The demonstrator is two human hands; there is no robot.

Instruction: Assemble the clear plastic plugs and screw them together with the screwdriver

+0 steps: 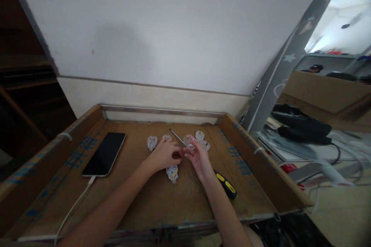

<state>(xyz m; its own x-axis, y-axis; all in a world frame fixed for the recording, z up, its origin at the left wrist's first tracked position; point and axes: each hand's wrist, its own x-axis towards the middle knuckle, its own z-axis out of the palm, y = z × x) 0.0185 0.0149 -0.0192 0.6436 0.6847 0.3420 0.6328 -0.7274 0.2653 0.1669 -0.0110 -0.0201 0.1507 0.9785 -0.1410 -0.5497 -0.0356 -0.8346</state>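
Observation:
My left hand [167, 155] is closed, thumb and fingers pinched together near the middle of the cardboard tray [139, 204]. Close beside it, my right hand [199, 159] has curled fingers, with its fingertips almost meeting the left ones. What lies between the fingertips is too small and blurred to name. A clear plastic piece [188, 139] shows at the right fingers; whether it is held or lies behind them I cannot tell. Just below my left hand lies an opened plug-like part [172, 173]. A screwdriver [226, 186] with a black and yellow handle passes beneath my right hand.
Clear plug-like pieces lie beyond my hands: one [152, 142] at the left, others [199, 135] at the right. A phone [104, 155] with a white cable [75, 204] is on the left. Raised cardboard sides [261, 162] and a wall [174, 34] bound the tray.

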